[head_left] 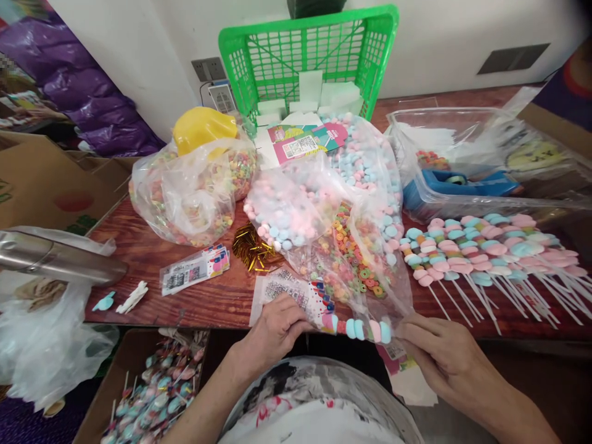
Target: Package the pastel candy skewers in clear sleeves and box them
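Note:
A candy skewer (358, 329) of pink, blue and white marshmallows with small gummy rings lies level between my hands at the table's front edge. My left hand (282, 322) is closed, pinching its left end. At the other end, my right hand (435, 345) has its fingers pressed together, with clear plastic by the fingertips. The stick is hidden, and I cannot tell whether the candy is inside a wrapper. Printed clear bags (289, 295) lie just beyond my left hand. Finished-looking skewers (490, 246) with white sticks are piled at the right.
Large bags of marshmallows (287, 209) and gummy rings (356, 259) fill the middle, before a green basket (308, 28). Gold twist ties (252, 250) lie left of them. A clear bin (462, 200) stands right; a steel flask (60, 256) left. Below is a carton of wrapped skewers (157, 394).

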The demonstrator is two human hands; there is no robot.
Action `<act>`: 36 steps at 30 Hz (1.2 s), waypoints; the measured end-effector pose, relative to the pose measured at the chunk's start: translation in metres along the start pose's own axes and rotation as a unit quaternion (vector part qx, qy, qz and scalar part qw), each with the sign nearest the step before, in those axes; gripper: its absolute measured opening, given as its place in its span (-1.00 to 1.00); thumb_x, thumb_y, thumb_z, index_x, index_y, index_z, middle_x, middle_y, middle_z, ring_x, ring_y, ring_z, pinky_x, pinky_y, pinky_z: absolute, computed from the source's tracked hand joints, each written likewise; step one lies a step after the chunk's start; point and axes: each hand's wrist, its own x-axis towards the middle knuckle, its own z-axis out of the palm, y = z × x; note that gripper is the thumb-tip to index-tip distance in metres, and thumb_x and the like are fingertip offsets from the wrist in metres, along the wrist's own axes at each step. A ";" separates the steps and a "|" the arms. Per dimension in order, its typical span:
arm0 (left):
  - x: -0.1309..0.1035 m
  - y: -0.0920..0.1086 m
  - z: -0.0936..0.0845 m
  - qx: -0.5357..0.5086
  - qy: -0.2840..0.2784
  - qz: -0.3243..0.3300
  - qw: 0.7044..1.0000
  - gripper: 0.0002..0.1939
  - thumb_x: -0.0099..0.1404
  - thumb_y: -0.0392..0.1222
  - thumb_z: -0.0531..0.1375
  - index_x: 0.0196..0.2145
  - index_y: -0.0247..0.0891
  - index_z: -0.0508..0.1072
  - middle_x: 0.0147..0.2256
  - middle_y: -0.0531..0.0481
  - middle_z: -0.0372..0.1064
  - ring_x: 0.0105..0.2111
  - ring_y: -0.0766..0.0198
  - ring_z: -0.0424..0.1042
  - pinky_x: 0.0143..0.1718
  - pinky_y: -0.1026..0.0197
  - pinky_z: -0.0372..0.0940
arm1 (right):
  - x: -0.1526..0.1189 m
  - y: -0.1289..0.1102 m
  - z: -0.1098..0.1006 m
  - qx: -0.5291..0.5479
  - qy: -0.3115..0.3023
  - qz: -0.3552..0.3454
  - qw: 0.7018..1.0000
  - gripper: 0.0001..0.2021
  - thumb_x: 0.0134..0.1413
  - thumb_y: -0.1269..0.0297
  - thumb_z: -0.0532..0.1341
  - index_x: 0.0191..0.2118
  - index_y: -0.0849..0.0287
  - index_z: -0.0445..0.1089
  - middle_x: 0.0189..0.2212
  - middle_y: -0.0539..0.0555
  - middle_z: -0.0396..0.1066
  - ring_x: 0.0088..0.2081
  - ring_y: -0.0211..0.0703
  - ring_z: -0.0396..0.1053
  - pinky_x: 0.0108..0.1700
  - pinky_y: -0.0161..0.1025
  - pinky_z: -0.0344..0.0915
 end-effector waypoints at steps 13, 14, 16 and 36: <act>-0.002 0.000 -0.002 -0.017 -0.010 0.002 1.000 -0.82 0.36 -0.28 0.11 -0.37 -0.30 0.46 -0.44 -0.05 0.37 -0.36 0.26 0.26 -0.31 0.21 0.17 | 0.008 -0.016 0.022 0.003 0.078 -0.025 0.997 -0.80 0.17 0.54 0.07 -0.25 0.16 0.38 -0.40 0.08 0.46 -0.36 -0.21 0.44 -0.31 -0.30 0.36; -0.002 0.000 -0.003 -0.020 -0.013 0.001 1.000 -0.83 0.36 -0.27 0.11 -0.35 -0.30 0.46 -0.42 -0.06 0.37 -0.35 0.25 0.27 -0.30 0.20 0.18 | 0.009 -0.016 0.021 0.017 0.080 -0.027 0.996 -0.81 0.18 0.54 0.07 -0.24 0.16 0.38 -0.40 0.07 0.46 -0.37 -0.23 0.44 -0.32 -0.31 0.36; -0.003 0.003 -0.004 -0.027 -0.018 -0.004 0.999 -0.87 0.35 -0.23 0.13 -0.26 -0.30 0.46 -0.37 -0.07 0.38 -0.31 0.23 0.28 -0.27 0.19 0.20 | 0.010 -0.016 0.017 0.027 0.090 -0.020 0.995 -0.82 0.18 0.54 0.09 -0.26 0.14 0.38 -0.39 0.07 0.48 -0.38 -0.23 0.44 -0.34 -0.33 0.36; 0.000 0.030 0.009 0.073 -0.087 0.027 0.993 -0.65 0.29 -0.05 0.20 -0.06 -0.29 0.31 -0.20 -0.12 0.40 -0.12 0.07 0.28 0.03 -0.09 0.10 | 0.027 -0.032 0.004 -0.051 0.148 -0.070 0.985 -0.80 0.10 0.56 0.12 -0.24 0.14 0.38 -0.38 0.08 0.51 -0.36 -0.18 0.48 -0.34 -0.29 0.37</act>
